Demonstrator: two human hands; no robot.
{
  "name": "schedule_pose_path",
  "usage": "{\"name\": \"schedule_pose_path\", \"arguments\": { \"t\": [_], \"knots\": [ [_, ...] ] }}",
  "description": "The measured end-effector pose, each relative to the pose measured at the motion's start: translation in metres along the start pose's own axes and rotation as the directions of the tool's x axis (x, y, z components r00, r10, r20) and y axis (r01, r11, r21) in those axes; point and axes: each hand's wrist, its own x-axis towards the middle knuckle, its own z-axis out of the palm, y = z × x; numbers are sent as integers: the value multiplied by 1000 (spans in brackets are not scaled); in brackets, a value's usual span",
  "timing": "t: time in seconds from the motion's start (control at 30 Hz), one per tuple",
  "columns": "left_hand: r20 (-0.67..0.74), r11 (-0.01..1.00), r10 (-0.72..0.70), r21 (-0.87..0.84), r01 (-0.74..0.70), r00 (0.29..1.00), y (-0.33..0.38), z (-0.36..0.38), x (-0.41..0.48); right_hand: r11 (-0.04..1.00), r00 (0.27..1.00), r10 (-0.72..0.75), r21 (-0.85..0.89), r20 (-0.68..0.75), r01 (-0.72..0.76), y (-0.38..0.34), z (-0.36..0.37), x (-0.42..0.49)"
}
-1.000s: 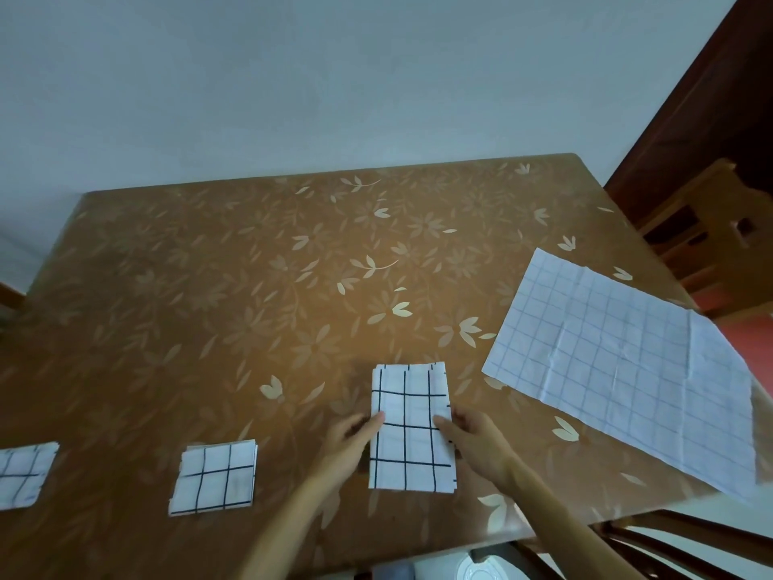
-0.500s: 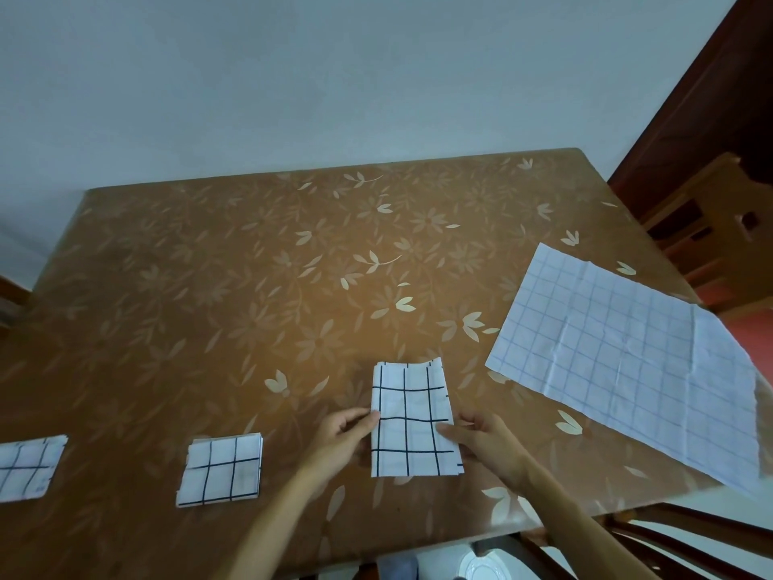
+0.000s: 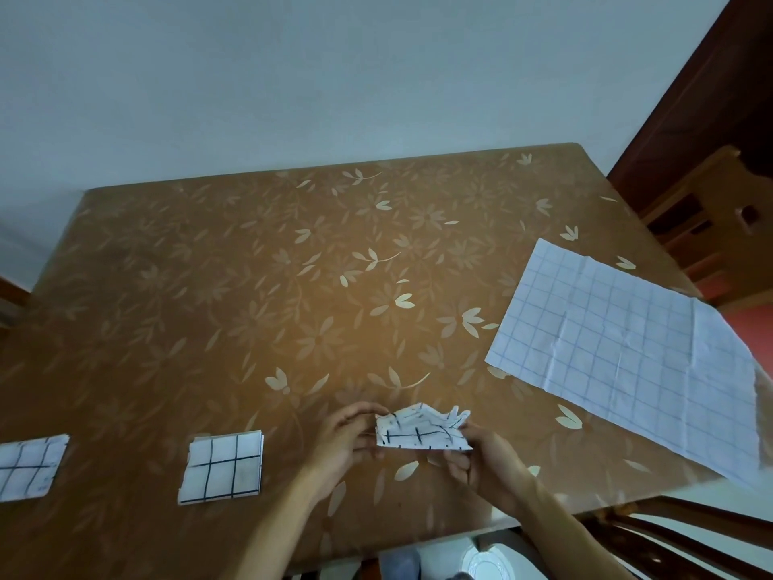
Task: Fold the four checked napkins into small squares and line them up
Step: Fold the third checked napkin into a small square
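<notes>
White cloth with black lines is bent up between two hands.

The left hand and the right hand each pinch one end of the half-folded napkin, near the front edge of the brown flowery table. To the left lie a folded square and another folded square at the picture's edge. Farther off on the right, a big open napkin lies flat, hanging over the table's side.

floral brown table, wooden chair, perhaps a bowl
</notes>
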Motion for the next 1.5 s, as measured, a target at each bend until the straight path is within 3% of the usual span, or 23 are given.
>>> {"name": "schedule_pose_path", "arguments": {
  "t": [0.23,0.43,0.6,0.7,0.83,0.9,0.97,1.07,1.13,1.23,1.3,1.37,1.43,1.5],
  "knots": [
    [-18,986,56,159,-53,998,-1,0,0,989,997,-2,-150,-77,-10,-12,2,-1],
    [-33,946,126,306,-110,992,-2,0,2,940,976,-186,-309,-111,144,-12,-3,4],
    [-68,883,248,426,-197,966,-12,-5,11,752,941,-303,-645,-152,138,-9,5,21],
    [-142,850,297,490,-193,944,-22,-12,22,733,951,-297,-659,-91,166,-6,10,31],
    [-204,848,310,501,-174,929,-33,-20,28,603,934,-343,-787,-103,135,3,8,48],
    [-225,759,380,630,-164,897,-41,-19,27,555,921,-366,-826,-133,101,6,8,53],
    [-200,544,521,827,-142,830,-51,-15,23,473,904,-406,-878,-135,81,8,9,54],
    [150,53,665,968,-247,732,-69,-6,23,414,888,-444,-906,-121,84,11,9,54],
    [334,-132,597,938,-322,729,-83,0,28,372,880,-463,-924,-104,87,13,7,55],
    [331,-139,451,943,-302,829,-94,3,33,273,843,-527,-961,-109,46,20,7,58],
    [320,-143,441,947,-287,838,-96,3,34,69,753,-658,-998,-37,12,27,9,60],
    [329,-161,447,944,-287,832,-96,1,36,-163,671,-726,-986,151,46,37,13,63],
    [341,-186,455,940,-286,823,-99,-1,38,-343,673,-667,-934,319,103,50,14,68],
    [339,-197,467,940,-277,817,-103,-3,38,-447,708,-559,-876,432,182,68,9,76]
  ]
}}
